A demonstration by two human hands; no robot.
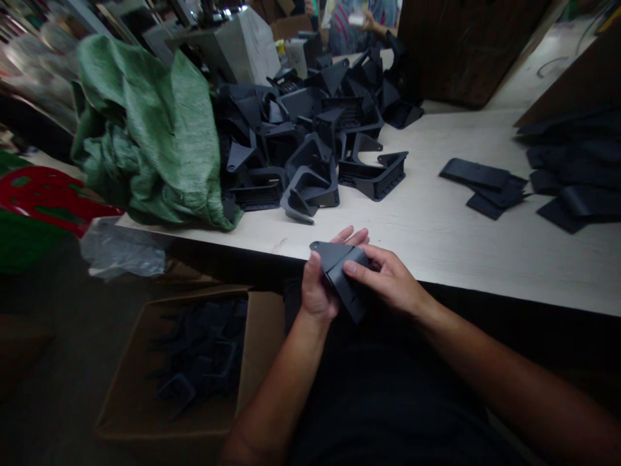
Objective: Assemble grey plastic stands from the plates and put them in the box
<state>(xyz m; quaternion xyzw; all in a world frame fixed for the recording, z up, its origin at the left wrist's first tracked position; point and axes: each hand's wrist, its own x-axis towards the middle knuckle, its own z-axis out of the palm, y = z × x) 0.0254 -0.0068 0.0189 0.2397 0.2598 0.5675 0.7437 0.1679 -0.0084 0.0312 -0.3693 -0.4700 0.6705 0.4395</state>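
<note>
Just off the table's front edge, my left hand (pixel 320 291) grips a dark grey plastic bracket (pixel 332 254) from below, its thumb on the near side and its fingers behind. A flat, curved dark plastic cover (pixel 350 285) lies against the bracket. My right hand (pixel 391 278) is closed on this cover, thumb on top; its other fingers are partly hidden behind the part. Whether the two pieces are joined, I cannot tell. On the table beyond my hands is a heap of similar brackets (pixel 310 168).
Loose dark covers (pixel 485 184) lie on the white table (pixel 436 246), with a larger pile (pixel 582 168) at right. A green woven sack (pixel 150 136) stands left. Below it, a cardboard box (pixel 264 349) holds several dark parts. Another person's hand (pixel 371 24) shows at the back.
</note>
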